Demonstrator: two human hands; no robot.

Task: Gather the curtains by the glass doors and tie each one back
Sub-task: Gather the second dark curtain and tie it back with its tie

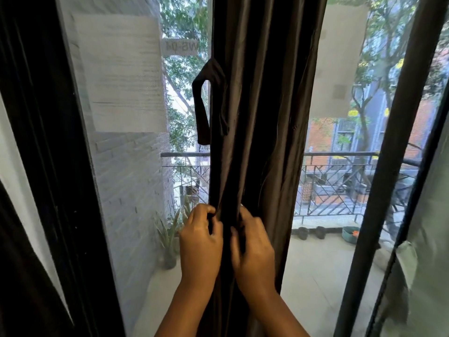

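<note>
Both hands are clamped on the dark brown curtain point(262, 98) low in the view, side by side and nearly touching. The left hand point(200, 242) has its fingers curled over the curtain's left edge, pinching a fold between fingertips and thumb. The right hand point(252, 249) sits just beside it, fingers hooked round a neighbouring fold of the same cloth, thumb pressed against the fabric. Between the two hands a narrow pleat runs upward.

The curtain hangs in a gathered column down the middle of the glass doors, its pleats drawn in where the hands hold it and spreading wider above. On its left edge, well above the hands, a tie-back strap point(202, 105) of the same dark cloth hangs in a loose loop, its free end dangling against the glass, not wrapped round the curtain.

To the left stands the black door frame point(60, 166), with a sheet of paper point(121, 71) stuck to the pane beside it. At the right edge, a second dark frame post point(388, 166) slants upward. Through the glass are a balcony railing point(340, 186), a potted plant point(170, 239) at the balcony's left corner, pairs of dark shoes point(311, 232) near the railing, and a green basin point(351, 234) farther right.
</note>
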